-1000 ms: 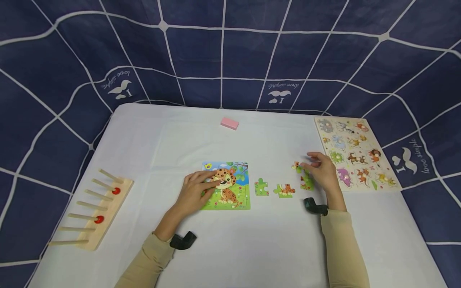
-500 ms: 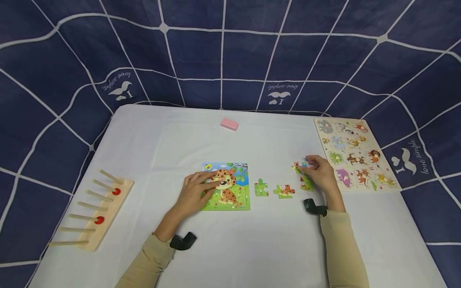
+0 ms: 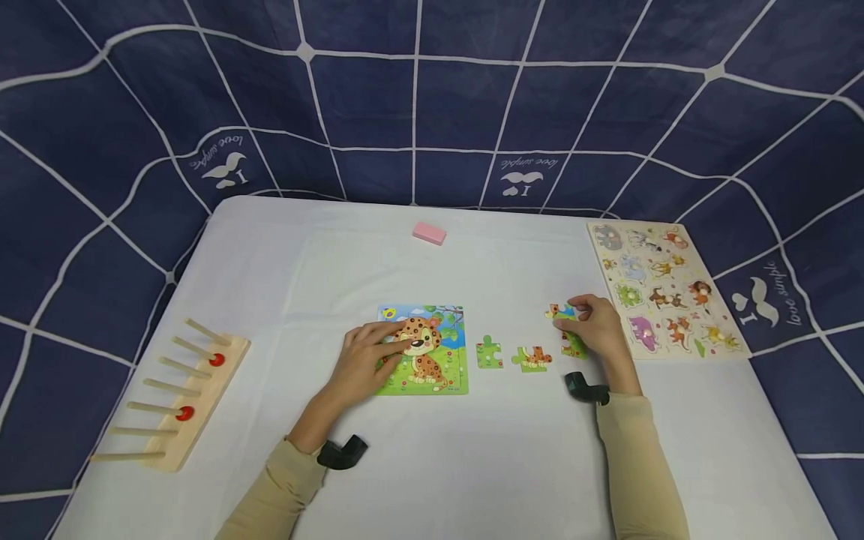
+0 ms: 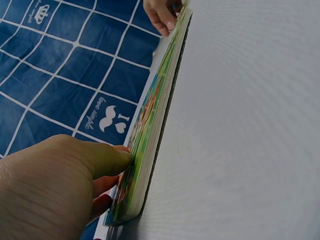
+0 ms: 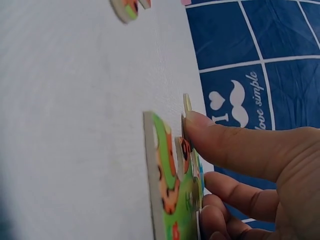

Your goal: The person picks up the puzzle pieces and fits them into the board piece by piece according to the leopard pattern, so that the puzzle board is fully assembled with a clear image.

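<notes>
In the head view my left hand (image 3: 364, 361) rests with extended fingers on the left part of a leopard jigsaw puzzle (image 3: 439, 367) in its square board. The left wrist view has the thumb against the board's printed face (image 4: 145, 145), seen nearly edge-on. To the right, my right hand (image 3: 597, 326) pinches a jigsaw piece (image 3: 556, 310) between thumb and fingers, low over the table; the hand hides part of it. A green piece with leopard print (image 5: 167, 185) lies just beside it. Two more pieces lie between the hands, a green one (image 3: 489, 354) and an orange-and-green one (image 3: 533, 358).
A wooden knob puzzle with animals (image 3: 668, 296) lies at the right. On the left is a wooden peg rack (image 3: 202, 405) with red beads (image 3: 185, 412). A pink block (image 3: 429, 233) lies at the back of the white table (image 3: 466, 465), before a blue checked cloth (image 3: 466, 97).
The right hand has moved slightly left and down onto the upper right piece, its thumb and fingers closing on it. The left hand stays in place on the puzzle.
</notes>
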A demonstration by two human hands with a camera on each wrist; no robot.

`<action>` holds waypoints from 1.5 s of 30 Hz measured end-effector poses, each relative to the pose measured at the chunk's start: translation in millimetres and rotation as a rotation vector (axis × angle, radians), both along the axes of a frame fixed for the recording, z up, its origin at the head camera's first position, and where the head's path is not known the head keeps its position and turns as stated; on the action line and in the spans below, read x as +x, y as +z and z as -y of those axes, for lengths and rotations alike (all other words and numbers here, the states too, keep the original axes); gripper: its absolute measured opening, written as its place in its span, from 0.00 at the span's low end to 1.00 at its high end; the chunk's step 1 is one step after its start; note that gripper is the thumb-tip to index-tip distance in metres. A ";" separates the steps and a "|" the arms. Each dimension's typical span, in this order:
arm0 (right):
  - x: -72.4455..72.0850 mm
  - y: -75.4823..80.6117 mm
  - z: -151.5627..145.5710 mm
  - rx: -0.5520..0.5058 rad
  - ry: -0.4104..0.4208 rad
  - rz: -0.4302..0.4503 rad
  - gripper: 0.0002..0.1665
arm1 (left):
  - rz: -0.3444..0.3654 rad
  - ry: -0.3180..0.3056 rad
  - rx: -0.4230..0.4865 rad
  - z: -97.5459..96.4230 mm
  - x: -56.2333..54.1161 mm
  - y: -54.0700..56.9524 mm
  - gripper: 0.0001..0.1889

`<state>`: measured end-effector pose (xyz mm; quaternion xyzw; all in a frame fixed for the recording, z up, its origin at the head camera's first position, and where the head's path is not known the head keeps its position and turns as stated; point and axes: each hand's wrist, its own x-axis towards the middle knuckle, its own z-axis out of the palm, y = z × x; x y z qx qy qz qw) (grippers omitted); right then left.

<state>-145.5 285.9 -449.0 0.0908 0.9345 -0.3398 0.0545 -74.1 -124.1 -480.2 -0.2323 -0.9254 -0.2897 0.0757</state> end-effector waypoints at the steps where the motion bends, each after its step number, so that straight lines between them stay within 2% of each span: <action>1: -0.3 -0.3 -0.1 -0.001 0.002 -0.006 0.31 | -0.001 0.000 0.001 0.1 -0.1 0.0 0.14; 17: -1.6 -1.7 -0.5 -0.030 -0.027 -0.044 0.30 | 0.004 -0.001 0.005 0.9 -0.9 -0.2 0.14; 27: 1.6 10.8 2.3 -0.170 -0.074 -0.032 0.24 | 0.015 0.004 0.005 0.7 0.0 -0.5 0.14; 35: 6.1 15.1 40.6 -0.228 -0.036 -0.026 0.23 | 0.019 0.002 0.006 0.5 0.8 -1.4 0.14; 45: 19.7 7.4 113.2 -0.288 0.120 -0.025 0.20 | 0.032 0.007 0.007 0.0 0.7 0.6 0.14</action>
